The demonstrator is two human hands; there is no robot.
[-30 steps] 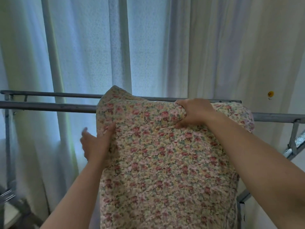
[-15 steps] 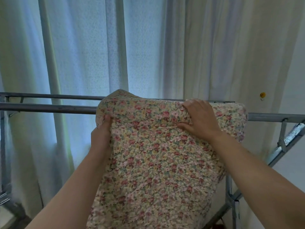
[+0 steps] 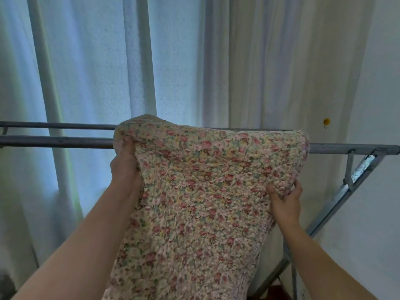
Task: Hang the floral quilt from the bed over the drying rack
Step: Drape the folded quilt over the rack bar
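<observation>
Draping over the drying rack's near rail (image 3: 56, 142), the floral quilt (image 3: 205, 191) hangs toward six o'clock. Left hand (image 3: 126, 167) grasps its nine o'clock edge nearer the rail; right hand (image 3: 284, 200) grasps the three o'clock edge, lower.

floral quilt (image 3: 201, 191) draped over drying rack (image 3: 54, 141) | left hand (image 3: 125, 167) grips edge | right hand (image 3: 285, 200) grips edge

One floral quilt (image 3: 201, 191) lies over one metal drying rack (image 3: 346, 147). The rack shows two long horizontal bars: one near bar (image 3: 56, 142) and one far bar (image 3: 58, 125). Two hands grip the quilt: one left hand (image 3: 126, 167) and one right hand (image 3: 285, 200). One white curtain (image 3: 104, 61) hangs behind. One small yellow spot (image 3: 326, 121) marks the wall (image 3: 376, 105).
</observation>
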